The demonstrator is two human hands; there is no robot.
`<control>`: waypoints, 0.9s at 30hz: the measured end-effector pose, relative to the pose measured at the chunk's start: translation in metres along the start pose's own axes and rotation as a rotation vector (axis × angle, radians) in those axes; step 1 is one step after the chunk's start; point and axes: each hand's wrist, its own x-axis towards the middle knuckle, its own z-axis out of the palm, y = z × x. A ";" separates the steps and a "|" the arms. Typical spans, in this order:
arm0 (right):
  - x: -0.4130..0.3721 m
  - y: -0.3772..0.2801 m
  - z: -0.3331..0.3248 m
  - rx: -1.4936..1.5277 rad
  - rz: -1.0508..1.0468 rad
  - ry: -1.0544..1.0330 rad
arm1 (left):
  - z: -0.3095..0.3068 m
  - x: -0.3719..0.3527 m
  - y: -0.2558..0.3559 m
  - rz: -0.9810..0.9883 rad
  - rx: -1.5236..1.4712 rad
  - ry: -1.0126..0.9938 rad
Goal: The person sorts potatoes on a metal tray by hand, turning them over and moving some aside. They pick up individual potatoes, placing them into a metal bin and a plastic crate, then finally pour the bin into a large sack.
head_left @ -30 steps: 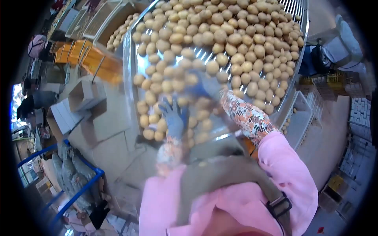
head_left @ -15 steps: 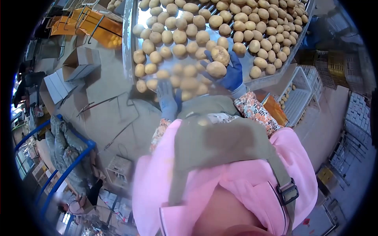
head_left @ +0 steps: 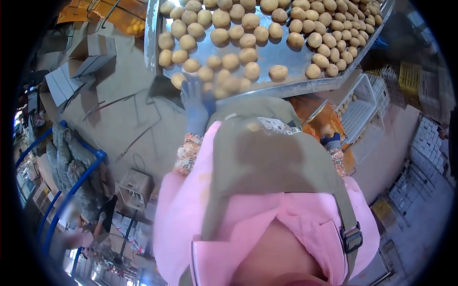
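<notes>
Many potatoes (head_left: 220,36) lie on a metal sorting table (head_left: 279,52) in front of me. My left hand (head_left: 193,101), in a grey-blue glove, is at the table's near left edge with its fingers stretched out, beside the nearest potatoes. A single potato (head_left: 278,73) sits apart near the front rim. Low on my right, my right hand (head_left: 330,141) in a dark blue glove is at an orange bag (head_left: 318,114) below the table. Its fingers are mostly hidden, and I cannot make out whether it holds anything.
A white plastic crate (head_left: 360,112) with a few potatoes stands right of the orange bag. Open cardboard boxes (head_left: 93,55) are on the floor at left. Grey sacks (head_left: 71,164) lean by a blue rail (head_left: 78,190). Another person (head_left: 83,233) is at lower left.
My right hand has left the table, where it held two potatoes, and moved down right to the orange bag. My left hand stays at the near edge, fingers still extended.
</notes>
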 end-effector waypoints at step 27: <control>0.013 -0.533 0.066 -0.565 -0.963 -0.267 | 0.006 -0.010 -0.037 -0.300 -0.442 0.103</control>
